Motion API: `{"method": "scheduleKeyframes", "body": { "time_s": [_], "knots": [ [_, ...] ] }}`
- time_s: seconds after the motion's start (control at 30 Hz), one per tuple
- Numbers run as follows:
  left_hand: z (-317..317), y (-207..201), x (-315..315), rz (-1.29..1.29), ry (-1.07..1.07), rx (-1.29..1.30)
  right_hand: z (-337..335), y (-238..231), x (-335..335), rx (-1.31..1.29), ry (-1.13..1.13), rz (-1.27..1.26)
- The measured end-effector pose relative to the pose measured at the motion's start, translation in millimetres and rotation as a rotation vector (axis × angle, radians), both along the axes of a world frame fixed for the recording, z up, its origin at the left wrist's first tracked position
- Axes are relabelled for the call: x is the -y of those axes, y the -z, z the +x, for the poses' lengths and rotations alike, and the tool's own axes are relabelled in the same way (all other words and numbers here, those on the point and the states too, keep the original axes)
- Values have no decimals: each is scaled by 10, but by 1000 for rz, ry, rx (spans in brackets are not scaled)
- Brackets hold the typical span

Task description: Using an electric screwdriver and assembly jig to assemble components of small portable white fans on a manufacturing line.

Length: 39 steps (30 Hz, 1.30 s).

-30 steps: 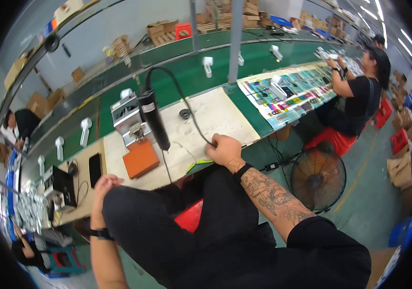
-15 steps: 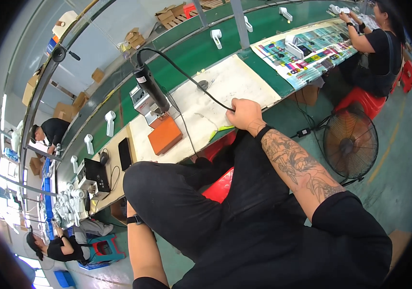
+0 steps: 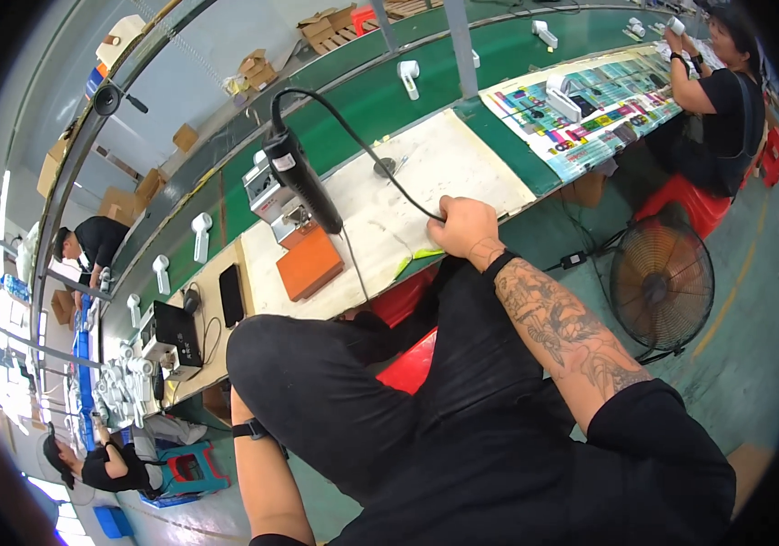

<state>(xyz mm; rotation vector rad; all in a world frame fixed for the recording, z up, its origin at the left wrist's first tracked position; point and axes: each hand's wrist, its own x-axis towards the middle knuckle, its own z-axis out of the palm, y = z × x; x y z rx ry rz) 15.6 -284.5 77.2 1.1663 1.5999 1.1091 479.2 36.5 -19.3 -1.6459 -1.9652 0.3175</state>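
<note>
My right hand (image 3: 465, 226) is closed round a black cable (image 3: 353, 135) at the table's near edge. That cable arches up to the top of a black cylindrical power tool (image 3: 306, 182), which looks like an electric screwdriver and stands tilted over the table. Beside the tool's lower end lie an orange block (image 3: 310, 264) and a small metal fixture (image 3: 293, 221). A grey box-shaped device (image 3: 264, 193) sits behind them. My left forearm (image 3: 267, 473) runs up beside my raised knee, which hides the left hand.
To the left are a black phone (image 3: 231, 294), a black box device (image 3: 174, 337) and a pile of white parts (image 3: 123, 389). White handheld devices (image 3: 200, 238) lie on the green belt. A floor fan (image 3: 662, 287) stands at right. Co-workers sit at both sides.
The tool's body has shifted slightly right against the orange block, and its cable arch has moved along. My right hand keeps its hold. The co-worker at right now holds a white part higher.
</note>
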Motion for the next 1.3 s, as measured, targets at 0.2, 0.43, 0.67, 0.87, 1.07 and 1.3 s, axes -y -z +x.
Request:
{"method": "scheduleKeyframes", "body": {
  "time_s": [0.2, 0.43, 0.67, 0.87, 1.07, 1.3],
  "knots": [
    [851, 610, -1309, 53, 311, 205, -139, 31, 68, -124, -10, -30],
    [1418, 499, -1990, 60, 560, 248, 249, 8, 211, -142, 3, 151],
    [692, 373, -1722, -9, 531, 197, 236, -42, 201, -119, -7, 80],
    [102, 391, -1430, -46, 475, 194, 160, -103, 204, -102, -30, 83],
    [-374, 373, -1166, -106, 433, 192, 200, 19, 146, -128, -50, 140],
    [-947, 109, -1033, -212, 380, 180, 58, 100, -47, -182, -130, 181]
  ]
}}
